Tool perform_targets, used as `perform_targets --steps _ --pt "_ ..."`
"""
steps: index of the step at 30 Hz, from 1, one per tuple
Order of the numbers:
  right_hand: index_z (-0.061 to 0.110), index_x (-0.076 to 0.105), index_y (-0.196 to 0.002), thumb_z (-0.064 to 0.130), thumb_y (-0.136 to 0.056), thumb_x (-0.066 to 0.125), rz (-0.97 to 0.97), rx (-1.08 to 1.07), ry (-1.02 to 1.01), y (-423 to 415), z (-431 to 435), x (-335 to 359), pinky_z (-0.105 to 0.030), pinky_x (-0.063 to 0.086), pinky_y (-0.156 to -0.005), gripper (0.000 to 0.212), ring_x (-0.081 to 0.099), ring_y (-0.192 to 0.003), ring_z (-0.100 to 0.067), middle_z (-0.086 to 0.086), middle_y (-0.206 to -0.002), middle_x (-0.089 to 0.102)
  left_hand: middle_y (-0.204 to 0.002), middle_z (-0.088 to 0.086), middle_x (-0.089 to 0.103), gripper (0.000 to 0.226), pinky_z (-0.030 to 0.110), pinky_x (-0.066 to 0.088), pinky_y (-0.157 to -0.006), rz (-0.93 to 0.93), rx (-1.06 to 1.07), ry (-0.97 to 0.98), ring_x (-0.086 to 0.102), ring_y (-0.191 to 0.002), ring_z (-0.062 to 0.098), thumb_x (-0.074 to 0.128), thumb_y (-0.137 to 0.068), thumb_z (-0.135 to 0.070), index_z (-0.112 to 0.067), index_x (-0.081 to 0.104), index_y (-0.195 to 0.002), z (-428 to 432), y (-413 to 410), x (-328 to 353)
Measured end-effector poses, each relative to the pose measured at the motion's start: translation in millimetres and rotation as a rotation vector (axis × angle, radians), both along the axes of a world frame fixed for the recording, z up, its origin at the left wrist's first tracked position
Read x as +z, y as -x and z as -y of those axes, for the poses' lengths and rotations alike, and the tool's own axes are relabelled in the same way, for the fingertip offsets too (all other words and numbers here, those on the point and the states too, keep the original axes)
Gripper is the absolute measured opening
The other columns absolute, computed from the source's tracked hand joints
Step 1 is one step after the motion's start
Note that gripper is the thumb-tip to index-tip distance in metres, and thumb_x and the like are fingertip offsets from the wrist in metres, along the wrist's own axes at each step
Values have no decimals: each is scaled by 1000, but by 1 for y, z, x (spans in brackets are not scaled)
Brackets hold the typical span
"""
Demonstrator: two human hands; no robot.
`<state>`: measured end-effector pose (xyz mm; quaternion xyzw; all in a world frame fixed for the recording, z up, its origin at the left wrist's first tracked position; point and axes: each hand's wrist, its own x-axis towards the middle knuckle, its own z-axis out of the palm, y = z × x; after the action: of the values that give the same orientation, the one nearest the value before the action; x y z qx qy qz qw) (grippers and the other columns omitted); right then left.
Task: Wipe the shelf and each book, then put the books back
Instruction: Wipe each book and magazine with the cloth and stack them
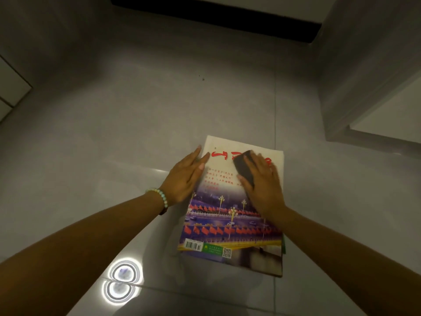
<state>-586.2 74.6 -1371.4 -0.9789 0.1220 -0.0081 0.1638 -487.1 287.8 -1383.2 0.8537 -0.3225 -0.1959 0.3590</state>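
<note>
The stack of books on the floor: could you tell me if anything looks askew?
Slightly: the top magazine lies skewed, so a green edge and a brown corner of books beneath poke out lower right.

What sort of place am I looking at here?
Likely an indoor room, perhaps in a home: a glossy grey tiled floor with round light reflections, white cabinets along the edges, and magazines lying on it.

Two bare forearms [95,233], left hand [184,179] with pale nails extending past the fingertips, left wrist wearing a bracelet [159,196] of round pale green and yellowish beads, darker band [163,210] just behind it, partly hidden, right hand [262,188] and wrist unadorned.
</note>
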Motion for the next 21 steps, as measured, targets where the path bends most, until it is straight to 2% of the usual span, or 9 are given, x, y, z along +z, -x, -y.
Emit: perform_targets --steps 2,4,6,9,11,12,14,17,21 --pt "21 24 -150 50 -94 29 -3 173 -21 12 -36 0 -41 2 -118 63 9 -146 -18 0 -158 19 -158 -10 3 84 38 5 -119 83 -65 -79 2 -146 12 -10 -74 -81 -37 6 -144 -4 -2 2" --pt "21 29 -148 53 -97 26 -8 435 40 30 -67 -3 -43 13 -116 60 19 -143 -17 0 -154 30 -158 -12 4 86 39 1 -119 88 -94 -126 -1 -146 11 -14 -72 -81 -38 5 -144 -7 -7 3" --pt "22 32 -147 56 -96 23 -10 543 141 30 -63 -4 -43 14 -114 62 27 -141 -19 0 -152 35 -158 -11 4 91 38 1 -117 97 -121 -161 0 -145 12 -15 -71 -81 -35 5 -147 -9 -10 4" --pt "21 25 -149 54 -94 27 -53 260 46 21 -30 -3 -37 -2 -115 64 18 -146 -21 0 -156 24 -158 -10 1 80 38 0 -118 96 -142 -201 -1 -146 13 -5 -81 -74 -31 4 -149 -7 -9 6" --pt "21 22 -150 51 -93 28 -61 131 18 23 -27 -2 -40 -2 -117 64 16 -146 -21 0 -157 21 -158 -9 -1 67 42 4 -120 80 -150 -225 0 -147 15 8 -88 -58 -30 3 -149 -6 -7 6" --pt "21 25 -149 50 -93 30 -51 154 32 29 -38 -1 -45 7 -118 63 20 -145 -22 -1 -156 26 -159 -8 -1 65 44 5 -119 79 -156 -230 1 -147 16 11 -89 -53 -29 3 -149 -6 -8 7" --pt "21 36 -144 51 -93 30 2 393 90 49 -74 2 -50 28 -113 59 36 -138 -23 -2 -149 41 -159 -7 0 65 46 8 -119 94 -170 -243 3 -147 17 13 -90 -51 -28 4 -149 -7 -10 7" --pt "25 36 -142 54 -95 23 -33 730 199 63 -87 -4 -45 27 -111 57 38 -137 -19 2 -147 44 -159 -4 1 66 48 14 -118 134 -193 -263 8 -146 20 16 -90 -51 -25 5 -150 -9 -12 4" --pt "23 33 -146 56 -92 23 -47 367 64 51 -48 -5 -48 16 -116 64 29 -142 -23 0 -152 34 -159 -1 3 66 50 21 -115 170 -173 -289 15 -145 22 20 -93 -50 -23 6 -151 -5 -6 5"
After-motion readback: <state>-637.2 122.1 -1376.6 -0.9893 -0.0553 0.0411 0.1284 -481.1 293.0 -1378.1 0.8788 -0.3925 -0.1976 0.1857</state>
